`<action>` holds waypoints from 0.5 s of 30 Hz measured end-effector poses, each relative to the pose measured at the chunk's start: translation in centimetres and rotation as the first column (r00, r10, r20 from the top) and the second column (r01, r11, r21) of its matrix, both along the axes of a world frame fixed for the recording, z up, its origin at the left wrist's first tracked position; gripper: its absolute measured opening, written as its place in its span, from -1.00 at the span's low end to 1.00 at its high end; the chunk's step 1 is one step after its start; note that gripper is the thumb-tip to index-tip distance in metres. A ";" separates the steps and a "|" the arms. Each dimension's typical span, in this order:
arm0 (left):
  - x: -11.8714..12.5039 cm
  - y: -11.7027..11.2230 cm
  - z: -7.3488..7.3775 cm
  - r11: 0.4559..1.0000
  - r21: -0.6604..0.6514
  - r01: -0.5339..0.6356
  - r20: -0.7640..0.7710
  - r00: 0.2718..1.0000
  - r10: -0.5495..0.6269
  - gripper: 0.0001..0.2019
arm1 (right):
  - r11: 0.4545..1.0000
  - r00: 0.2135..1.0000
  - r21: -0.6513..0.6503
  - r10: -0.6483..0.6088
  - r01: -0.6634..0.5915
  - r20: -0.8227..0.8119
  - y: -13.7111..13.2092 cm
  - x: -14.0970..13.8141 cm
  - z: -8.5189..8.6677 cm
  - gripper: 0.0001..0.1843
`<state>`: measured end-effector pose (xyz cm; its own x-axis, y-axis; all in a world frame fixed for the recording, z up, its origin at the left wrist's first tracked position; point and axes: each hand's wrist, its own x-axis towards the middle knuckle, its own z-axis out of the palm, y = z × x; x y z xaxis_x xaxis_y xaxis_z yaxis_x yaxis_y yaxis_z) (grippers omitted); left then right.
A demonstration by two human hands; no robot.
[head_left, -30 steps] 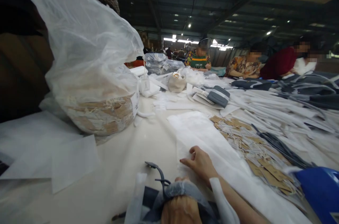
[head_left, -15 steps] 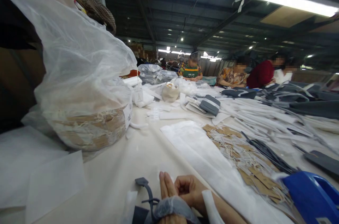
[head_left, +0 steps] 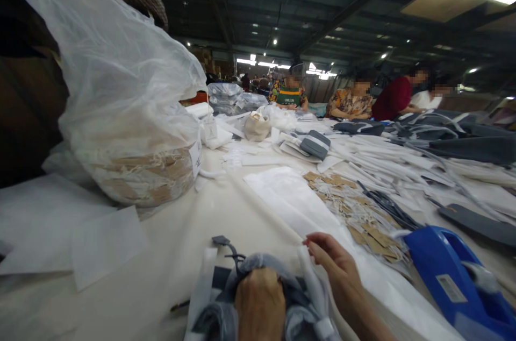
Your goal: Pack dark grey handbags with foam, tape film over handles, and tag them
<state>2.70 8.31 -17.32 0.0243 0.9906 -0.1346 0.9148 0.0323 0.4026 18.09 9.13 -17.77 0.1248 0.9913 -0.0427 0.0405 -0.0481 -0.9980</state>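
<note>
In front of me is a dark grey bag-like item (head_left: 220, 278), with a strap wrapped in translucent film (head_left: 262, 260) arching over it. My left hand (head_left: 261, 298) reaches down into it behind that strap, back of the hand upward; its fingers are hidden. At the item's right side, my right hand (head_left: 336, 265) pinches the top end of a white wrapped strip (head_left: 309, 271) between thumb and fingers. A similar white strip (head_left: 203, 276) stands at the left side. A small grey tag on a cord (head_left: 220, 240) sticks up behind the left hand.
A large translucent plastic bag (head_left: 133, 93) stands at left beside white sheets (head_left: 108, 244). To the right lie white cloth (head_left: 282, 196), brown tags with strings (head_left: 373, 239) and a blue plastic tool (head_left: 447, 271). Several people work across the table (head_left: 189, 222).
My right hand has moved right, away from the left hand, to the white strip. My left hand, earlier with fingers extended up through the strap, has dipped down. The view has tilted down.
</note>
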 end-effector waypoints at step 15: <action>-1.5 -2.3 2.2 0.758 0.623 -0.192 0.278 0.960 0.015 -0.80 | 0.858 0.625 0.389 -0.106 -0.335 0.774 -9.9 -5.2 0.8 -0.79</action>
<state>1.24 5.96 -15.14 -0.1401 0.8392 0.5255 0.7911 -0.2243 0.5691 12.89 -0.73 -16.95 -0.2244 0.8589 0.4603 0.7451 0.4557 -0.4870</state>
